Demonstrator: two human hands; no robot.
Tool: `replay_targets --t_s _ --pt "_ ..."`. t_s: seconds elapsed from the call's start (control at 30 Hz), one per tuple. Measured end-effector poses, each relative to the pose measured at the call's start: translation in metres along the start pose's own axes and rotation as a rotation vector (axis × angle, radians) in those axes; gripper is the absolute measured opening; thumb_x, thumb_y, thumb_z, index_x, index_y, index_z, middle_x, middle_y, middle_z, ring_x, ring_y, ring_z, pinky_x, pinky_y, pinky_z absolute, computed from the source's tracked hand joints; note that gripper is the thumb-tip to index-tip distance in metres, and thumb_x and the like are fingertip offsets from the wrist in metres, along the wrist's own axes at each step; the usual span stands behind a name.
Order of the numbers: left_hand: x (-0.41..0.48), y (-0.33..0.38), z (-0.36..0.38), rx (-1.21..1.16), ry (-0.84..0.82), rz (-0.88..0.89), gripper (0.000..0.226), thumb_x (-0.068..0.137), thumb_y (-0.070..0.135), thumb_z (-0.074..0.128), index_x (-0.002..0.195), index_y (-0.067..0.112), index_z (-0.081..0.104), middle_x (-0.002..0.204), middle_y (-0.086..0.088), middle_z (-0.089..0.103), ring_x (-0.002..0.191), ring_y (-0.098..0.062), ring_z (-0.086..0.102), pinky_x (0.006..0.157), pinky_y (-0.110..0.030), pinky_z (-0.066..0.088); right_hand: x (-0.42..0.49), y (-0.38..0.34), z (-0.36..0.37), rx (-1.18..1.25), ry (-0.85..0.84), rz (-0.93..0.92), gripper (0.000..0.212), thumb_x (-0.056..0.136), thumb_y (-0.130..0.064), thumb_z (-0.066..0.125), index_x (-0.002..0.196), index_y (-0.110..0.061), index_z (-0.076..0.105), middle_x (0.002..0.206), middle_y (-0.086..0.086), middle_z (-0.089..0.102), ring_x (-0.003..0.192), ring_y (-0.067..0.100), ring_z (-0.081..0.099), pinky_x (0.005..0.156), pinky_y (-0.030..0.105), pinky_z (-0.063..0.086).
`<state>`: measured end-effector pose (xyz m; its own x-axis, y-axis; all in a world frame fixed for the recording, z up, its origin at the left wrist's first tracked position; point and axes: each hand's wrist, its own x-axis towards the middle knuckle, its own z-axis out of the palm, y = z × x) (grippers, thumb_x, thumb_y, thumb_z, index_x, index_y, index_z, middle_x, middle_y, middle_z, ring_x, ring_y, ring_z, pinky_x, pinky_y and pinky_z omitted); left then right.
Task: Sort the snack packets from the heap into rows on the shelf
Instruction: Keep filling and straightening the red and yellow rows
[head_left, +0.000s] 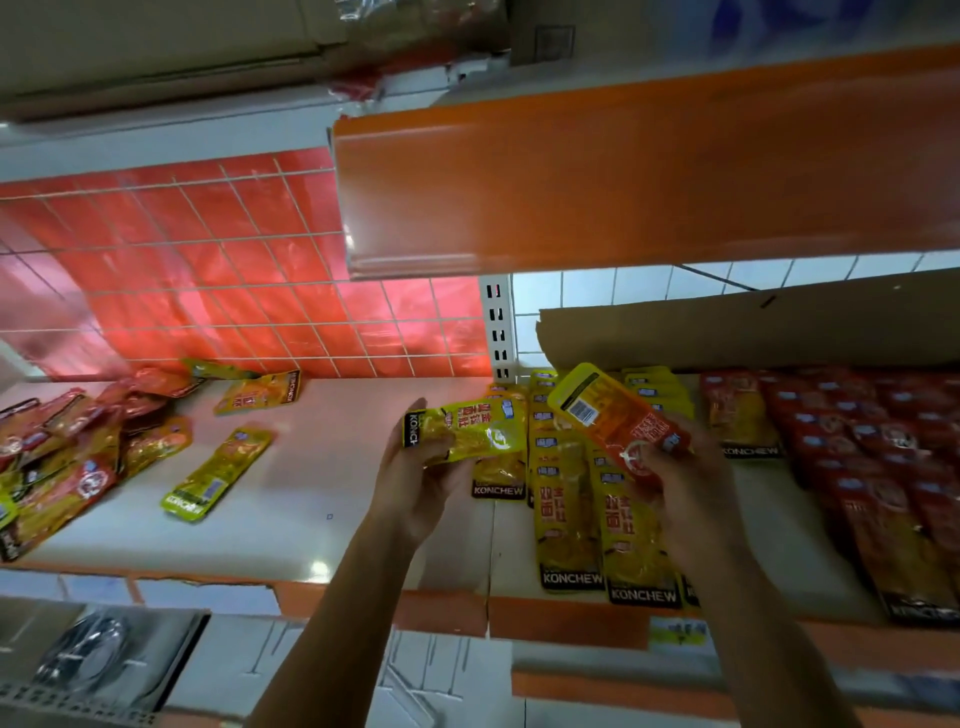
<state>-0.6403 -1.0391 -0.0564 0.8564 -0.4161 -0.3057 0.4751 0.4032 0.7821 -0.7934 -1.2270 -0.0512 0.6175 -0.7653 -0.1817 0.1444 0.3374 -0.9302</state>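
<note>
Head camera looks forward and down, close over the shelf (322, 467).

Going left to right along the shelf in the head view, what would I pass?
Heap of mixed packets → two loose yellow packets → left hand holding a yellow packet → rows of yellow packets → right hand holding a red packet → rows of red packets.

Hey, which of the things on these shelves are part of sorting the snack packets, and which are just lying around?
Part of the job: heap, yellow packet in left hand, orange-red packet in right hand, yellow rows, red rows.
Just lying about: cardboard sheet, black item below.
</note>
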Motion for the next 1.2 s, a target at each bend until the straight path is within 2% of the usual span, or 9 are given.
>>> replay_targets --t_s 0.17,0.27,0.43,0.5,0.63,0.77,0.87,1.0,1.2 --pt "-0.001 -0.004 -0.001 -0.060 0.021 -0.070 0.022 0.086 -0.009 0.050 0.079 0.012 0.053 0.076 -0.013 0.061 0.074 -0.026 0.069 0.061 -0.034 0.058 -0.001 0.013 0.014 0.132 -0.074 0.077 0.024 0.091 0.004 0.052 0.109 -0.011 0.052 0.106 0.009 0.065 0.076 0.018 0.072 0.052 0.025 0.054" --pt "0.001 -0.005 -0.004 -0.006 0.021 -0.091 0.028 0.083 -0.001 0.059 0.066 0.014 0.042 0.067 -0.012 0.050 0.060 -0.022 0.057 0.055 -0.030 0.055 -0.002 0.017 0.020 0.132 -0.122 0.091 0.026 0.093 0.002 0.050 0.118 -0.006 0.049 0.109 0.014 0.067 0.082 0.023 0.073 0.057 0.028 0.055" --pt "-0.002 -0.009 -0.013 0.138 0.038 -0.085 0.028 0.084 -0.005 0.060 0.073 0.015 0.044 0.075 -0.015 0.063 0.061 -0.027 0.063 0.050 -0.030 0.050 0.003 0.014 0.022 0.160 -0.084 0.084 0.024 0.092 -0.001 0.053 0.114 -0.010 0.048 0.112 0.013 0.064 0.079 0.021 0.072 0.059 0.030 0.056" --pt "-0.006 -0.013 -0.013 0.188 0.013 -0.045 0.029 0.082 -0.014 0.056 0.087 0.015 0.051 0.080 -0.017 0.068 0.065 -0.029 0.063 0.057 -0.034 0.052 0.005 0.012 0.022 0.171 -0.044 0.066 0.027 0.089 0.002 0.056 0.110 -0.013 0.050 0.114 0.013 0.061 0.081 0.020 0.071 0.056 0.027 0.056" --pt "-0.013 -0.023 -0.010 0.454 -0.055 0.111 0.044 0.080 -0.020 0.052 0.105 0.015 0.059 0.096 -0.021 0.066 0.087 -0.034 0.060 0.079 -0.048 0.049 0.008 0.011 0.018 0.160 -0.039 0.000 0.045 0.086 0.004 0.058 0.123 -0.021 0.051 0.120 0.013 0.057 0.091 0.025 0.066 0.054 0.026 0.055" --pt "-0.013 -0.032 -0.008 0.842 0.033 0.201 0.038 0.083 0.000 0.061 0.111 0.026 0.059 0.095 -0.007 0.066 0.084 -0.017 0.064 0.069 -0.025 0.054 0.011 0.012 0.016 0.111 -0.053 -0.032 0.047 0.087 0.005 0.056 0.122 -0.027 0.055 0.126 0.015 0.054 0.097 0.028 0.064 0.055 0.026 0.054" --pt "-0.010 -0.037 -0.008 1.157 0.083 0.324 0.033 0.085 0.020 0.068 0.114 0.032 0.056 0.084 0.010 0.065 0.071 0.001 0.061 0.057 -0.006 0.045 0.013 0.013 0.014 0.101 -0.054 -0.024 0.044 0.087 0.005 0.057 0.117 -0.027 0.058 0.125 0.014 0.056 0.097 0.027 0.065 0.057 0.027 0.053" --pt "-0.011 -0.038 -0.006 1.356 0.142 0.408 0.031 0.083 0.029 0.068 0.114 0.027 0.063 0.088 0.008 0.067 0.075 -0.007 0.063 0.067 -0.021 0.049 0.015 0.014 0.011 0.101 -0.052 -0.016 0.042 0.087 0.004 0.058 0.116 -0.027 0.058 0.125 0.013 0.057 0.100 0.029 0.064 0.058 0.027 0.053" --pt "-0.010 -0.039 -0.008 1.476 0.168 0.430 0.034 0.081 0.044 0.069 0.110 0.028 0.063 0.092 0.005 0.073 0.076 -0.010 0.065 0.065 -0.019 0.040 0.017 0.013 0.012 0.088 -0.081 -0.011 0.038 0.088 0.005 0.056 0.105 -0.029 0.065 0.128 0.011 0.055 0.106 0.030 0.062 0.061 0.027 0.054"
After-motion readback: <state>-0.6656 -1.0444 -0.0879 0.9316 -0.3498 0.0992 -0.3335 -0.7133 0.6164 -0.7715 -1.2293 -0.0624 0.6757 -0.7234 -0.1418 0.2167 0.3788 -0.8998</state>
